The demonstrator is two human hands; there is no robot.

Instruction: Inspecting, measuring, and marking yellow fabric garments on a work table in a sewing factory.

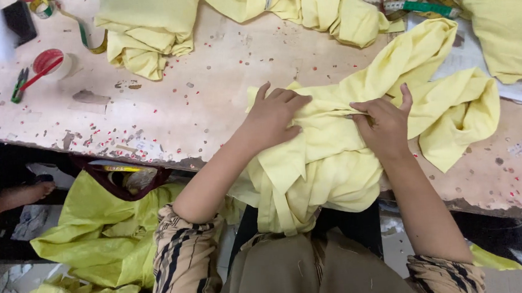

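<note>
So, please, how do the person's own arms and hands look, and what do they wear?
Both forearms are bare; the left hand and right hand wear no gloves, and no rings or watch show. The short sleeves are tan with dark stripes, ending near the elbows.
</note>
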